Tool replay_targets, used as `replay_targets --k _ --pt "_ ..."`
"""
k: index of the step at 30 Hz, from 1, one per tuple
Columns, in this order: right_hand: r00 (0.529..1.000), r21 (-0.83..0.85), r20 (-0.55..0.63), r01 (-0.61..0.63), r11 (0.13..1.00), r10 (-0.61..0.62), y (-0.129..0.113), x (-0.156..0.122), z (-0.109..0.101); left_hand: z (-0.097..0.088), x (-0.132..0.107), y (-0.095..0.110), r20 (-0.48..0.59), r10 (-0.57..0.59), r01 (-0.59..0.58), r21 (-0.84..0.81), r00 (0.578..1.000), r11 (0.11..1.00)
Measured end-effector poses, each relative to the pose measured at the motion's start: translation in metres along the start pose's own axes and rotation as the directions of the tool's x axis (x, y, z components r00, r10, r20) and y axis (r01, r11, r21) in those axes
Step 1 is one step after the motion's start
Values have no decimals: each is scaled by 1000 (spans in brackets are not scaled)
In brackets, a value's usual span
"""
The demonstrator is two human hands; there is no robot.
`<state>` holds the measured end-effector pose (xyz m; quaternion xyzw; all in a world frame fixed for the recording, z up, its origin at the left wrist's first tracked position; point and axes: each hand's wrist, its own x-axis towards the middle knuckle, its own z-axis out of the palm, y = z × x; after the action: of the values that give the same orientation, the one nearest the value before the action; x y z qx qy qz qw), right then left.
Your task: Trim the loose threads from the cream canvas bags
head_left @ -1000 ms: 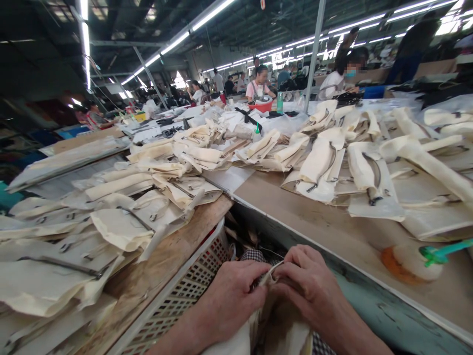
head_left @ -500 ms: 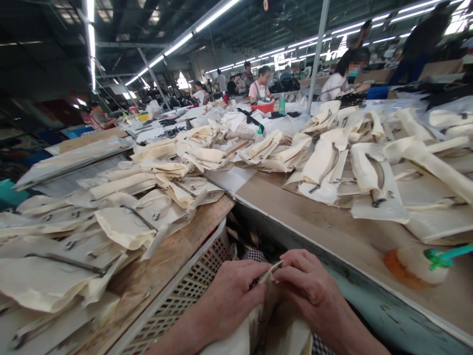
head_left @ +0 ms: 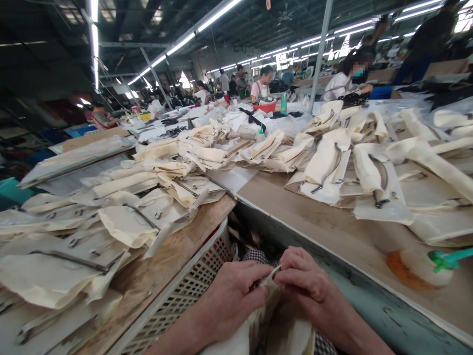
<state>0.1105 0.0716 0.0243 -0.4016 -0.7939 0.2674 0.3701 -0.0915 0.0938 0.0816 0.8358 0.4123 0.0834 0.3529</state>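
My left hand [head_left: 231,298] and my right hand [head_left: 308,283] meet low in the middle of the view, both pinched on the top edge of a cream fabric piece [head_left: 273,325] that hangs down over my lap. The fingertips of the two hands nearly touch at the fabric's folded edge. A bit of black-and-white checked cloth [head_left: 254,255] shows just behind the hands.
A white plastic basket [head_left: 185,291] stands to the left of my hands under a wooden table [head_left: 162,266] piled with cream fabric pieces [head_left: 121,222]. More such pieces [head_left: 332,158] cover the long table [head_left: 332,222] ahead. A glue pot with a green brush [head_left: 428,264] sits at right. Several people work far behind.
The view has tilted slightly upward. My hands stay together on the fabric edge, with small finger shifts.
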Motion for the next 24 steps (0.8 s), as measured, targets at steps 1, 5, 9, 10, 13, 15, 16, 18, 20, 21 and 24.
replay_targets --k 1,5,9,10,13,15,16,18,20,21,24 --pt "1000 -21 -14 26 999 -26 1 0 1 0 0 0 2 1 -1 6 1000 1000" --pt "991 -119 -71 107 987 -116 5 -2 5 1 -1 -4 11 7 -8 46 1000 999" --pt "979 -153 -183 62 986 -90 7 -8 12 2 -1 -7 -7 20 -19 50 1000 999" --pt "977 -155 -202 36 987 -68 7 -9 14 2 -1 -8 -12 20 -20 47 1000 999" --pt "968 -113 -251 -39 993 10 5 -11 18 3 -3 -8 -19 -3 4 47 1000 999" --pt "963 -48 -260 -84 995 68 3 -11 19 4 -3 -9 -22 -21 22 55 1000 998" --pt "962 -22 -258 -103 994 94 2 -11 19 4 -3 -9 -23 -25 26 58 999 998" --pt "960 4 -248 -134 991 131 0 -9 19 4 -4 -9 -27 -25 27 63 999 998" --pt "958 9 -242 -155 988 153 0 -7 19 4 -4 -8 -25 -20 22 65 999 998" --pt "958 12 -241 -160 987 158 0 -6 19 3 -4 -8 -22 -16 18 67 1000 998" --pt "955 43 -234 -177 983 182 2 -5 19 1 -4 -7 -16 1 0 69 1000 998"
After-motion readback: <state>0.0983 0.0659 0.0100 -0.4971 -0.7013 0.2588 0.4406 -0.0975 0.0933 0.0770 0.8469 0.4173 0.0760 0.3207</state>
